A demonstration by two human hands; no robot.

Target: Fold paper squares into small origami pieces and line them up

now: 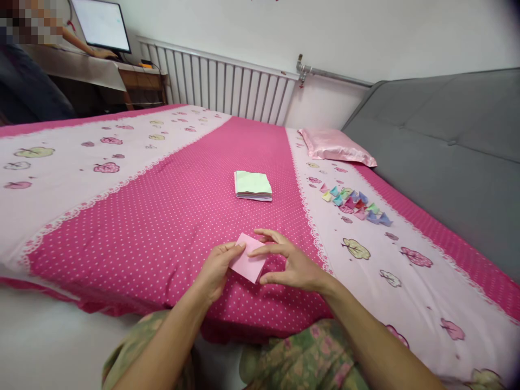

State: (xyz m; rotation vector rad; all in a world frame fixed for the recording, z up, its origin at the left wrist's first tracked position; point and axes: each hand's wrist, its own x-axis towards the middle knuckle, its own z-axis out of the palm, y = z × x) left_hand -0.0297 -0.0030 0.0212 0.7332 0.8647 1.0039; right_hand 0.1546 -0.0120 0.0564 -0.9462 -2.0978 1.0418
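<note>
A pink square of paper [248, 264] lies on the pink dotted bedsheet [170, 216] near the bed's front edge. My left hand [215, 268] pinches its left edge between thumb and fingers. My right hand [290, 262] rests on its right side, index finger and thumb pressed against the paper. Farther back on the sheet sits a stack of coloured paper squares [252, 185] with a green one on top. To the right lie several small folded paper shapes [355, 203] in mixed colours.
A pink satin pillow [335, 146] lies at the head of the bed beside a grey padded headboard [447, 146]. A white radiator [227, 86] lines the far wall. At far left, another person sits at a desk with a monitor [101, 24].
</note>
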